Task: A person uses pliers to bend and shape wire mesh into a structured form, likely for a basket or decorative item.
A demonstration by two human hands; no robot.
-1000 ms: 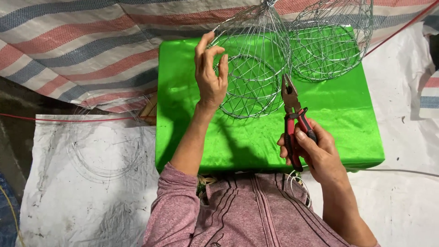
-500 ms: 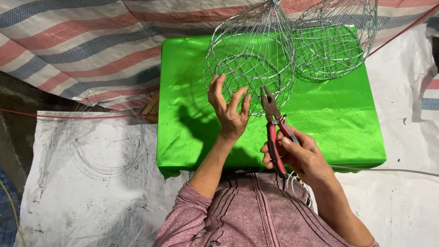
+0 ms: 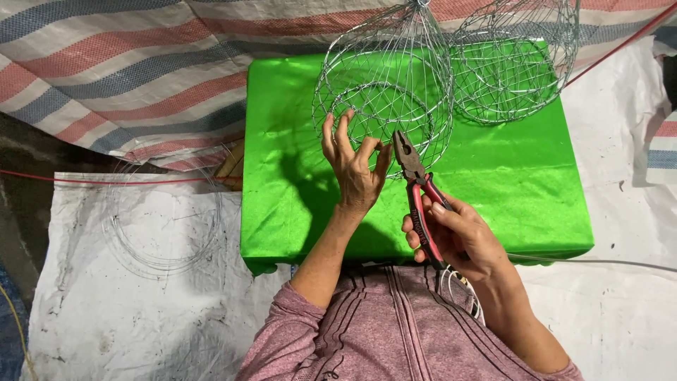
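Note:
A round wire basket hangs over a bright green cloth-covered table. My left hand grips the basket's lower rim with its fingers curled through the wires. My right hand holds red-handled pliers, their jaws pointing up at the rim beside my left fingers. A second wire basket lies on the table to the right.
Coils of loose wire lie on white sacking on the floor at the left. A striped tarpaulin covers the back. A thin red cord runs along the left. More wire trails off right of my lap.
My left hand has slid down and to the right along the basket rim. The pliers have come up and left, close to that hand.

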